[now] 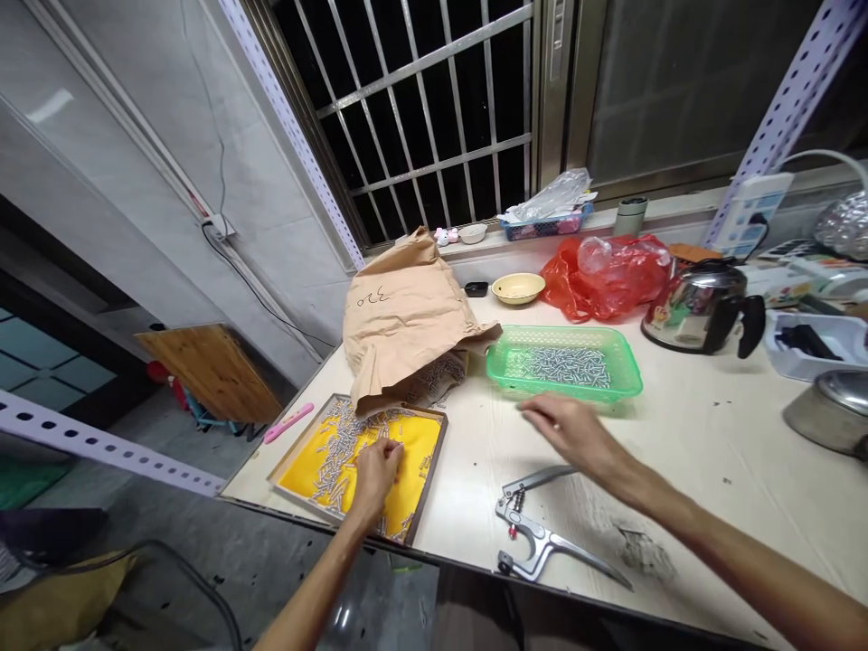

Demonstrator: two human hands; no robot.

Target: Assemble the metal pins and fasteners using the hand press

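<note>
At lower centre of the frame, the left hand (375, 470) is set on the yellow tray (413, 443), its grip pinched on small metal pins (337, 443) scattered there. Right of centre, the right hand (573, 432) is held over the surface (712, 452), fingers loosely spread and empty, just below the green basket (627, 371) of pins. Metal pliers (539, 533) lie beneath it; a brown paper bag (403, 316) stands behind the tray.

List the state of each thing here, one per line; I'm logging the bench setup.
left hand: fingers pinched together, down among the small metal pieces on the tray
right hand: open, flat near the basket
yellow tray: partly covered with small metal pieces
paper sack: open, metal pieces spilling out
green basket: holds metal pieces
pliers: lying on the table, unheld
kettle: lid closed
</note>
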